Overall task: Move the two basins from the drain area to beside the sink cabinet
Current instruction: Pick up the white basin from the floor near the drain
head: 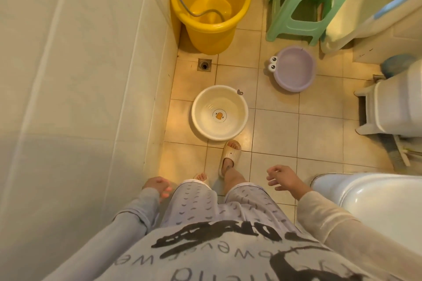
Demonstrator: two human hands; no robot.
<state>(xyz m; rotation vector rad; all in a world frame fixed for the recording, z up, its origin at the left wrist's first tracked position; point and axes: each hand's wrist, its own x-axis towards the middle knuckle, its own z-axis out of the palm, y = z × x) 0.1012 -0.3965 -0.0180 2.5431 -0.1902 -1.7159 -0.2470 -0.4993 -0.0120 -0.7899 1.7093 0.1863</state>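
A cream basin [219, 113] with a duck picture inside stands on the tiled floor just below the floor drain [204, 65]. A purple basin [294, 68] with frog eyes on its rim sits further right, in front of the green stool. My left hand [157, 186] hangs by my left thigh, fingers loosely curled, holding nothing. My right hand [284, 180] hovers near the white sink [374, 198], fingers apart and empty. Both hands are well short of the basins. My slippered foot [229, 155] almost touches the cream basin.
A tall yellow bucket [210, 7] with a hose in it stands in the far corner by the wall. A green plastic stool [310, 4] is at the back right. A white toilet [397, 102] is on the right, with a brush beside it.
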